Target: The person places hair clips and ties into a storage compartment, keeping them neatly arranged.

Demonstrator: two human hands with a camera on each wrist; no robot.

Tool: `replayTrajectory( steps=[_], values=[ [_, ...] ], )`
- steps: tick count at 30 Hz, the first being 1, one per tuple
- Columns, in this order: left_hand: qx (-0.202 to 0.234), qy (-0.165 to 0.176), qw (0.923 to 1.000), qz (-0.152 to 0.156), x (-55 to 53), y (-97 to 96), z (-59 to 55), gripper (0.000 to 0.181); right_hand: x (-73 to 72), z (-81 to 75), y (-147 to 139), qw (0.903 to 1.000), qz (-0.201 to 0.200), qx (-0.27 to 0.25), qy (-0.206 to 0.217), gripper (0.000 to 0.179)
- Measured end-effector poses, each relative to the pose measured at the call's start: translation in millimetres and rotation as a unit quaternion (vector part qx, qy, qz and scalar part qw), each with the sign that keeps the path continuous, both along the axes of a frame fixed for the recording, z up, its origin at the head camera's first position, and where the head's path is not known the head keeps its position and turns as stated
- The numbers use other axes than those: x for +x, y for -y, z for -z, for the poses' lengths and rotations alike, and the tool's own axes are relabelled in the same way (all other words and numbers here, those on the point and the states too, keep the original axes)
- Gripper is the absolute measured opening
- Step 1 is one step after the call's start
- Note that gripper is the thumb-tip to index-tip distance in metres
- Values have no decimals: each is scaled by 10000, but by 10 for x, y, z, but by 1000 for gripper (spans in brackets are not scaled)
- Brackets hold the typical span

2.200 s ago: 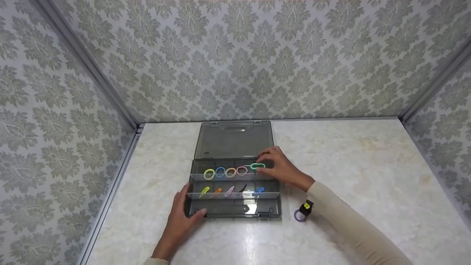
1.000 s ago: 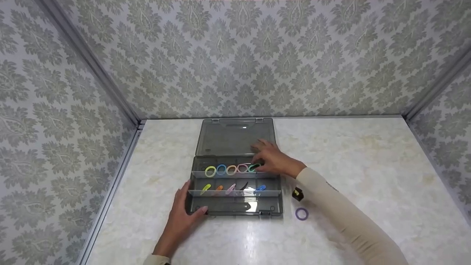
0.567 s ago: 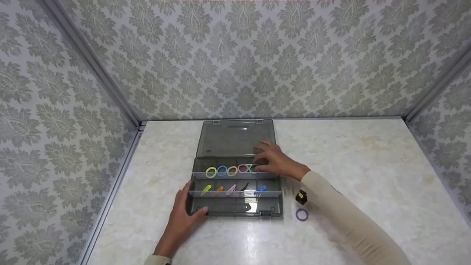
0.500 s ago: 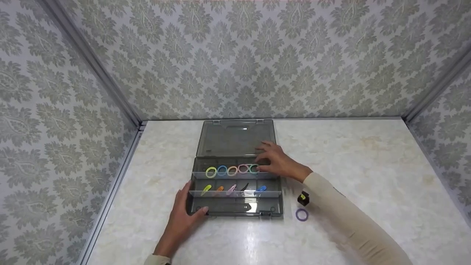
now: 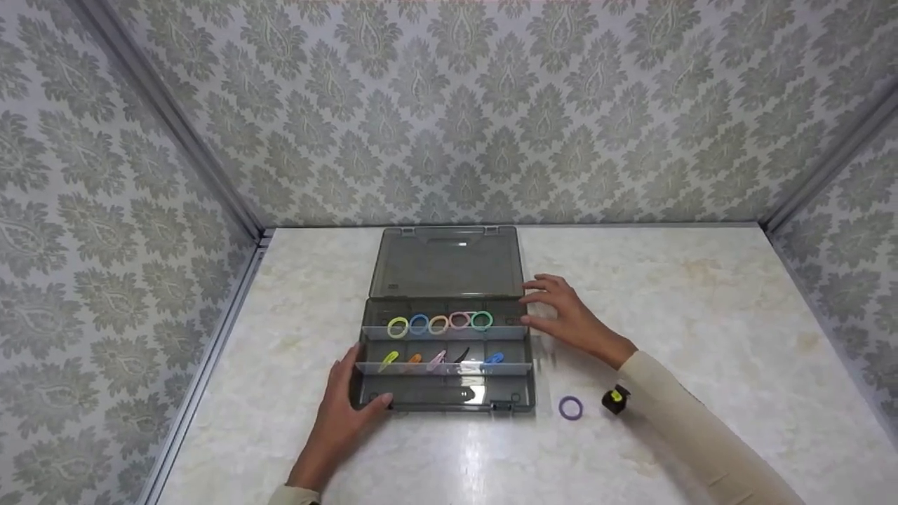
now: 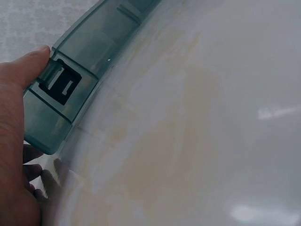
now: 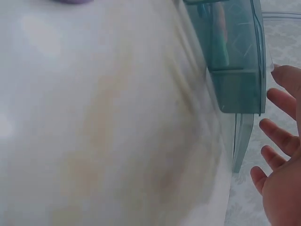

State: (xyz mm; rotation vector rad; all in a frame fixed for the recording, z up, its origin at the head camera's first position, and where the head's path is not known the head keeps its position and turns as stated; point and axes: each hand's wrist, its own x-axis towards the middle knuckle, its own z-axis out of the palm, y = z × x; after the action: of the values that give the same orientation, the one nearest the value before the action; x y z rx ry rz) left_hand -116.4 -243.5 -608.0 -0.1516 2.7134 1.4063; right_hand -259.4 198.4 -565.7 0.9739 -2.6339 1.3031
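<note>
A smoky grey plastic organizer box (image 5: 442, 400) lies on the table with its lid (image 5: 449, 263) folded back. My left hand (image 5: 344, 407) grips its front left corner, thumb on the front edge and fingers along the side. In the back compartment several hair ties stand in a row, ending at the right with a green hair tie (image 5: 482, 320). Small hair clips lie along the middle compartment, among them a blue hair clip (image 5: 494, 359). Beside the box's right edge is my right hand (image 5: 572, 319), fingers spread and holding nothing. Both fingers and box side show in the right wrist view.
A purple hair tie (image 5: 570, 407) lies on the marbled white table (image 5: 687, 315), right of the box's front corner. A small black wrist camera (image 5: 615, 398) hangs under the right sleeve. Patterned wall panels (image 5: 463, 140) rise behind the table and at both sides.
My right hand has set the green hair tie beside the pink one, let it go and drawn back to the right, out of the box. The left hand has stayed at its corner.
</note>
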Motion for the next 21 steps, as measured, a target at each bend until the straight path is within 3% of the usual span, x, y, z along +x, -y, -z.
replayTrajectory(
  steps=[21],
  values=[
    [-77, 138, 9999, -64, 8, -31, -33, 115, 439, 163, -507, 9999, 109, -4, 40, 27]
  ],
)
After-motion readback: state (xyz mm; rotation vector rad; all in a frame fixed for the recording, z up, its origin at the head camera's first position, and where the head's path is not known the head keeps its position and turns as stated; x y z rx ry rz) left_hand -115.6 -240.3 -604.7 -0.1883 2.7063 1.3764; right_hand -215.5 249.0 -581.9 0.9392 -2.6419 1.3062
